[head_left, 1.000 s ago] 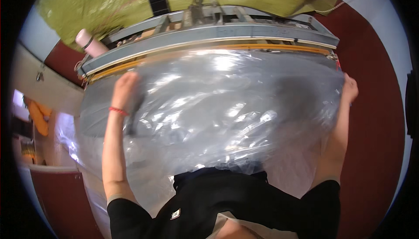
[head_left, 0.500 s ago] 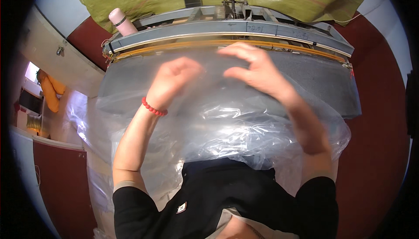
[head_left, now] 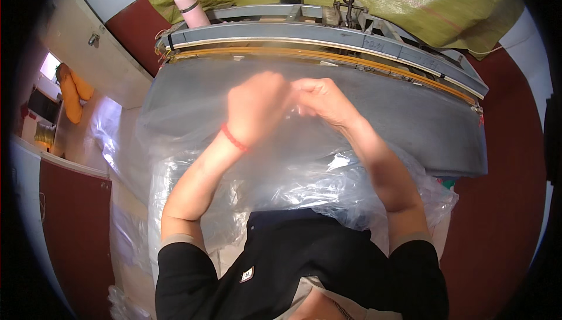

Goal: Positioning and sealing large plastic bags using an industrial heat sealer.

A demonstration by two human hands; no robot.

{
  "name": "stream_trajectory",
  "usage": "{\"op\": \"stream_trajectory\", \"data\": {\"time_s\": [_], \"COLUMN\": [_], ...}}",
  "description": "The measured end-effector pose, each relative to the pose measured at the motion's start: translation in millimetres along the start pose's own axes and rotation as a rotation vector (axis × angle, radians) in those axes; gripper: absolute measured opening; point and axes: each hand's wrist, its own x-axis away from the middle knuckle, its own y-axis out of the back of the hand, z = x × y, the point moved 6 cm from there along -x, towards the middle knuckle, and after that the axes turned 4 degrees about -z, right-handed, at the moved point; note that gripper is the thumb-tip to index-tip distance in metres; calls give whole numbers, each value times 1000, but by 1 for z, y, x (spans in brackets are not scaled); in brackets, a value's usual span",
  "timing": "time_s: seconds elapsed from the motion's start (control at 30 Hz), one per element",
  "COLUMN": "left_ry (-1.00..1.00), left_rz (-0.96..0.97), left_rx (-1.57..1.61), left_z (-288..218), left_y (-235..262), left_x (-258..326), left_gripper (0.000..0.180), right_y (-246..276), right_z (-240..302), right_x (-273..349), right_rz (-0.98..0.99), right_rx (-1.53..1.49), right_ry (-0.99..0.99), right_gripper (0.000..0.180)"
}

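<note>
A sheet of clear plastic film (head_left: pixel 281 174) is spread in loose, shiny folds over the near part of a dark grey work surface and up to my body. My left hand (head_left: pixel 257 103), blurred, is closed like a fist, with the film drawn up toward it. Beside it my right hand (head_left: pixel 322 100) is closed in a pinch on the film, thumb and fingers together. The two hands almost meet above the middle of the grey surface (head_left: pixel 421 115). Exactly which edge of the film lies in the fingers is hard to see.
Beyond the surface runs a grey metal frame (head_left: pixel 246 32) with orange strips (head_left: pixel 275 52) along it. A pink bottle (head_left: pixel 192 9) stands at its left end, a dark clamp (head_left: pixel 349 7) at the back. Green-yellow sheeting (head_left: pixel 410 4) hangs behind. A door (head_left: pixel 96 45) is at left.
My hands, apart before, have come together. The right hand's fingers have gone from spread to pinched, and the left has moved right. The view has shifted slightly.
</note>
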Motion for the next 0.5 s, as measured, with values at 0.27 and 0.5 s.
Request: {"op": "stream_trajectory", "data": {"time_s": [0.27, 0.5], "left_ry": [156, 840], "left_rz": [963, 750], "left_rx": [162, -892], "left_z": [134, 380], "left_y": [20, 228], "left_x": [130, 212], "left_gripper": [16, 16], "right_y": [169, 414], "right_z": [-29, -38], "right_x": [58, 242], "right_rz": [-818, -1401], "right_rx": [-168, 610], "right_ry": [267, 186], "right_gripper": [17, 36]}}
